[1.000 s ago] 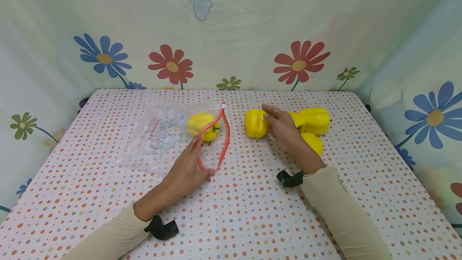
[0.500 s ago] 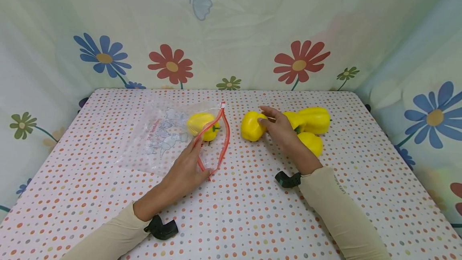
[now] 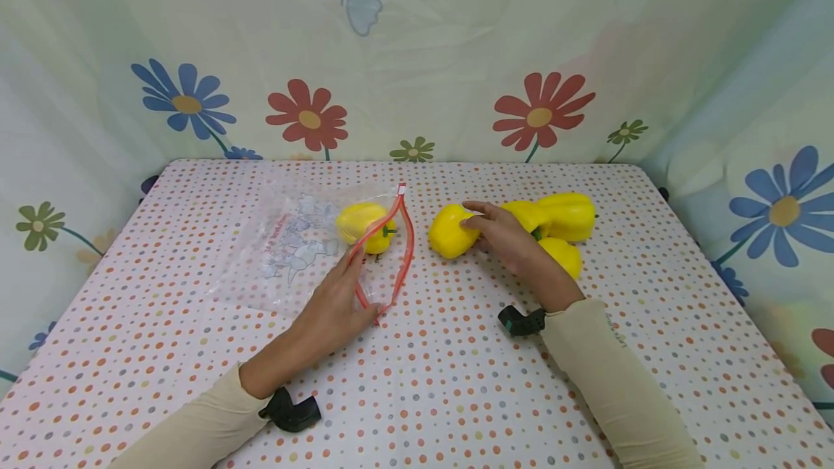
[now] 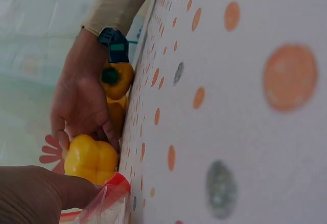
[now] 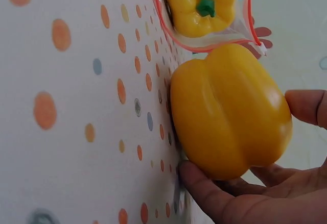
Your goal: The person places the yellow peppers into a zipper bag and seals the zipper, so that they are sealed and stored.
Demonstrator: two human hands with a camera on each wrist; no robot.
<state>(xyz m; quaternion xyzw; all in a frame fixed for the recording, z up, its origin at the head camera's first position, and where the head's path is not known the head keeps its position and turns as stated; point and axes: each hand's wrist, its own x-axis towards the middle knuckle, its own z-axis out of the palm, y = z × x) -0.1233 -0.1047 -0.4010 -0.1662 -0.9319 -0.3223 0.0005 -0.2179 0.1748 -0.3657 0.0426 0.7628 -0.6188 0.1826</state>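
Observation:
A clear zip bag (image 3: 293,244) with a red-edged mouth lies on the left, holding one yellow pepper (image 3: 365,226). The left hand (image 3: 332,310) holds the bag's mouth apart, thumb at the near corner and fingers on the red edge. Right of the mouth, another yellow pepper (image 3: 452,231) sits on the cloth. The right hand (image 3: 511,241) has its fingers and thumb curled around that pepper's right side. In the right wrist view the thumb and fingertips touch the pepper (image 5: 230,112), and the bagged pepper (image 5: 202,7) shows its green stem.
Several more yellow peppers (image 3: 567,217) lie together behind and right of the right hand. A dotted cloth covers the table (image 3: 443,396). Flowered fabric (image 3: 417,56) hangs behind and at both sides.
The right hand and the pepper at its fingers have moved slightly left and nearer, and the pepper has turned. The left hand and the bag look the same.

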